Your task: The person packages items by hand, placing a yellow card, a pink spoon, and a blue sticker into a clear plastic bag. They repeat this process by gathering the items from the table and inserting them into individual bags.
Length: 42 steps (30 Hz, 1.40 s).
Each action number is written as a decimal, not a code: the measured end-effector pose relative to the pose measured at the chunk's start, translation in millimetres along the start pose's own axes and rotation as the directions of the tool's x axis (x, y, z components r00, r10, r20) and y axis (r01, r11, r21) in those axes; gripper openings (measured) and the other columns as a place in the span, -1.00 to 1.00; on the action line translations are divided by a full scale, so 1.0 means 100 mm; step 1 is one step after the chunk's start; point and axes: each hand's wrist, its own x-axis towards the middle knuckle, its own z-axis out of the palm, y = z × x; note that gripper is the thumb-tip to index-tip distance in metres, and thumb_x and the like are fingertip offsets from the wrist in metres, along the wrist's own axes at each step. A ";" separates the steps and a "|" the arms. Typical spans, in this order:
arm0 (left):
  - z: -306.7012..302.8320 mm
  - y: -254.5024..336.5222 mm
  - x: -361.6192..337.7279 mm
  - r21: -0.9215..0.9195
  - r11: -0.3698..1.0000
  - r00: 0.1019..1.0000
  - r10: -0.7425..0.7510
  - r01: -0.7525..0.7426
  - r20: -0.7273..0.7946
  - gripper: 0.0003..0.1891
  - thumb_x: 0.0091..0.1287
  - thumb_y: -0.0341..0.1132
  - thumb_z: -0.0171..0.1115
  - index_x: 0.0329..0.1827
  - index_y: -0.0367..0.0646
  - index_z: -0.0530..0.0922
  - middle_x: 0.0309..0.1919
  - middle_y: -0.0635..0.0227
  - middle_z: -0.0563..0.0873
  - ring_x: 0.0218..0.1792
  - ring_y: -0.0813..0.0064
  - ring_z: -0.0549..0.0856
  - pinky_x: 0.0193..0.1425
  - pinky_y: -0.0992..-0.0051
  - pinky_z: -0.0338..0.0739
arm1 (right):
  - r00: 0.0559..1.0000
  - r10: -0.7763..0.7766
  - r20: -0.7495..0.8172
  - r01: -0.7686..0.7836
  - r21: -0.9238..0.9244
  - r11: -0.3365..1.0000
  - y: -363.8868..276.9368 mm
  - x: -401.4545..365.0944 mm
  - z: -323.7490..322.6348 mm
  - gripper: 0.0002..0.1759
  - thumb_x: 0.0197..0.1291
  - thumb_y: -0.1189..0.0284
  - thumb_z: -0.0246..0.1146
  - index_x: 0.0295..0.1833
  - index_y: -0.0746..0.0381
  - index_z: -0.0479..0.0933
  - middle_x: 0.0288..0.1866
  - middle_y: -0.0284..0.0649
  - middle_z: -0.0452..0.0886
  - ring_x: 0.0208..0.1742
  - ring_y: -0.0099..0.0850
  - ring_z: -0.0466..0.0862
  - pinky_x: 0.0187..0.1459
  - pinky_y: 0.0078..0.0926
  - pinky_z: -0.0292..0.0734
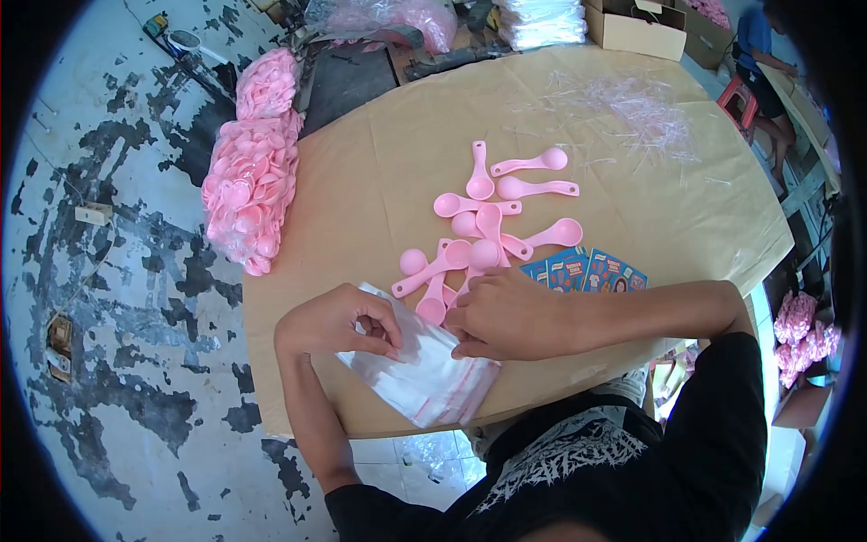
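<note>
A stack of clear plastic bags (420, 370) with reddish strips along one end lies near the table's front edge. My left hand (343, 322) is bent over the stack's left side, thumb and fingers drawn together; whatever they pinch is too small to make out. On the right, my right hand (506, 316) has its curled fingertips on the bags' upper right edge, seemingly gripping a bag. Just beyond both hands lies a loose pile of pink measuring spoons (456, 256). Blue printed cards (569, 269) sit beyond my right forearm, which partly hides them.
Bulging bags of pink spoons (253, 185) stand by the table's left edge. Thin clear strips (641, 113) are scattered at the far right of the brown-covered table (361, 199). A cardboard box (637, 32) and stacked white packs (540, 23) are at the back. Another person (763, 72) sits far right.
</note>
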 end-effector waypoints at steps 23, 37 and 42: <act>0.54 0.59 0.58 -0.502 0.664 0.724 0.087 -0.554 -0.684 -0.48 0.49 -0.13 0.08 0.32 -0.39 0.39 0.06 0.22 0.66 -0.01 0.42 0.68 0.22 0.45 0.47 | 0.937 0.093 -0.338 0.092 0.494 0.864 0.17 -0.17 -0.69 -0.78 0.36 0.47 0.17 -0.01 0.35 0.60 -0.38 -0.33 0.62 -0.43 -0.66 0.47 -0.43 -0.60 0.35; 0.40 0.46 0.83 -0.640 0.197 0.643 -0.056 -0.743 -0.764 -0.55 0.53 -0.26 -0.01 0.33 -0.39 0.24 0.13 -0.06 0.57 0.06 0.16 0.67 0.20 0.27 0.62 | 0.779 0.621 -0.083 -0.511 0.492 0.705 0.61 -1.80 -0.38 -0.67 0.08 0.33 0.46 -0.07 0.24 0.63 -0.30 -0.35 0.62 -0.24 -0.52 0.55 -0.15 -0.53 0.45; 0.43 0.43 0.82 -0.593 0.343 0.613 -0.059 -0.729 -0.788 -0.62 0.42 -0.37 0.18 0.20 -0.39 0.38 0.04 0.01 0.62 0.04 0.22 0.67 0.18 0.32 0.63 | 0.760 0.649 0.036 -0.549 0.570 0.612 0.80 -1.84 -0.49 -0.77 0.20 0.36 0.38 -0.15 0.29 0.63 -0.41 -0.40 0.60 -0.39 -0.69 0.47 -0.30 -0.65 0.40</act>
